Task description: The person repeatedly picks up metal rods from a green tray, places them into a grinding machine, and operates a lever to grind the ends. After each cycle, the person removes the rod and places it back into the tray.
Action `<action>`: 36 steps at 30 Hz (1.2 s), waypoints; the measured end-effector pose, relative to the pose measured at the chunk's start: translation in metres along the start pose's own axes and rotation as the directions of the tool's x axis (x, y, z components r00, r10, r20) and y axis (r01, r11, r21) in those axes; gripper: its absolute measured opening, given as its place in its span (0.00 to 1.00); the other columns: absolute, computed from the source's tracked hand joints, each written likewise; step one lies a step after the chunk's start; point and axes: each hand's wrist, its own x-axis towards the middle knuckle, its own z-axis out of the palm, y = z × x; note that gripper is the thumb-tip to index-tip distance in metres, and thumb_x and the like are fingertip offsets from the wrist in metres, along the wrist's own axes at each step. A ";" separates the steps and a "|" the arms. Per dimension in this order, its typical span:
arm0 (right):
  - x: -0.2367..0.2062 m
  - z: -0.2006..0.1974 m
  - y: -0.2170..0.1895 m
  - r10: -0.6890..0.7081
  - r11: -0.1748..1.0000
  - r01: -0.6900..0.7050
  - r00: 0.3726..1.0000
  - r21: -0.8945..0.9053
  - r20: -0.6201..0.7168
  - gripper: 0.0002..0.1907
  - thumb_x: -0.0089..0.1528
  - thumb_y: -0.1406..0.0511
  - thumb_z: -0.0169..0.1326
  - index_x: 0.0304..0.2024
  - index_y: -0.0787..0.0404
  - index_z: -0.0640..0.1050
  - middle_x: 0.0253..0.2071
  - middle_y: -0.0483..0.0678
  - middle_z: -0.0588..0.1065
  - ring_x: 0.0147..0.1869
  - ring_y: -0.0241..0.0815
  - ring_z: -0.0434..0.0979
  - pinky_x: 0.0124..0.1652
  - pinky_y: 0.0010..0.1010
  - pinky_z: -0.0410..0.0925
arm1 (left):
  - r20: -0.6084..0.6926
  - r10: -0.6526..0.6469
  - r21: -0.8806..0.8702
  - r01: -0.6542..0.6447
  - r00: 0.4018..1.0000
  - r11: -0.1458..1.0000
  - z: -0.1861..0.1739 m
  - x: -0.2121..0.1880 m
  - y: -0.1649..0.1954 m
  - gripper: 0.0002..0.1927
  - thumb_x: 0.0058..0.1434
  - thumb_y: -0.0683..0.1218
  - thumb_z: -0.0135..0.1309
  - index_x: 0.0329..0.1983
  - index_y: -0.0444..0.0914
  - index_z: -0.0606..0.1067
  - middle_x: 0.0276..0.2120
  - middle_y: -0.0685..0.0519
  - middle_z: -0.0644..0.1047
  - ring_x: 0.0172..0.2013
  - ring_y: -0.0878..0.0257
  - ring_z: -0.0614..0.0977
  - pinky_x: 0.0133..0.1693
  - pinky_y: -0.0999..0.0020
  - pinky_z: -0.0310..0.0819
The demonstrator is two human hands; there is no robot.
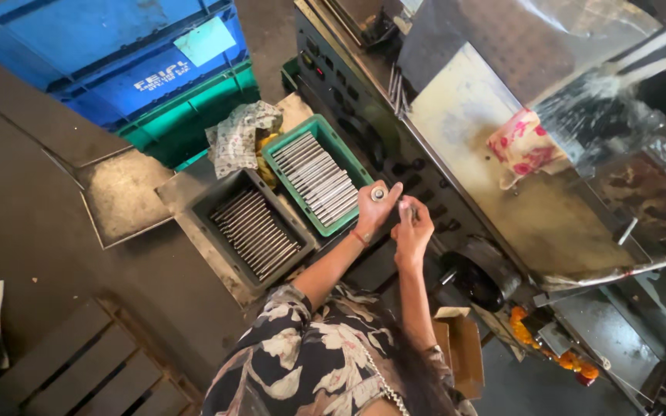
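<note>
With the left hand (374, 206) fingers clamped on a short metal rod (378, 194) just beside the green tray (287, 151) of rods, the right hand (412, 226), fingers curled together, should steady the rod squarely by the machine's front edge.

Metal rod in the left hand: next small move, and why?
Probably set it down in the green tray alongside the others. The left hand holds a short metal rod end-up, right beside that tray of matching rods, while the right hand is close by at the machine's front edge. The grey tray is farther away.
</note>
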 end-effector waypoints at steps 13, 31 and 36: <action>0.027 0.052 0.024 -0.204 0.929 0.242 0.966 0.280 -0.158 0.09 0.67 0.65 0.58 0.47 0.64 0.77 0.31 0.41 0.74 0.18 0.26 0.62 0.18 0.21 0.55 | 0.520 -0.470 0.264 0.389 0.713 0.882 -0.086 0.019 -0.008 0.16 0.69 0.58 0.48 0.35 0.42 0.72 0.19 0.57 0.64 0.18 0.66 0.64 0.21 0.66 0.55; -0.022 -0.035 0.030 -0.307 0.933 0.358 0.850 0.040 -0.429 0.12 0.71 0.63 0.59 0.50 0.65 0.76 0.24 0.40 0.66 0.20 0.27 0.57 0.22 0.23 0.56 | 0.541 0.028 0.775 -0.510 0.841 0.374 -0.190 0.105 -0.039 0.11 0.50 0.41 0.56 0.38 0.37 0.75 0.45 0.45 0.79 0.45 0.39 0.80 0.44 0.50 0.74; -0.037 -0.037 0.039 -0.295 0.955 0.270 0.840 -0.119 -0.455 0.12 0.71 0.63 0.58 0.50 0.66 0.77 0.25 0.39 0.68 0.22 0.27 0.60 0.23 0.22 0.57 | 0.007 -0.208 0.700 0.144 0.978 0.700 -0.270 0.055 -0.048 0.14 0.69 0.51 0.48 0.39 0.37 0.77 0.36 0.41 0.81 0.40 0.41 0.82 0.43 0.49 0.76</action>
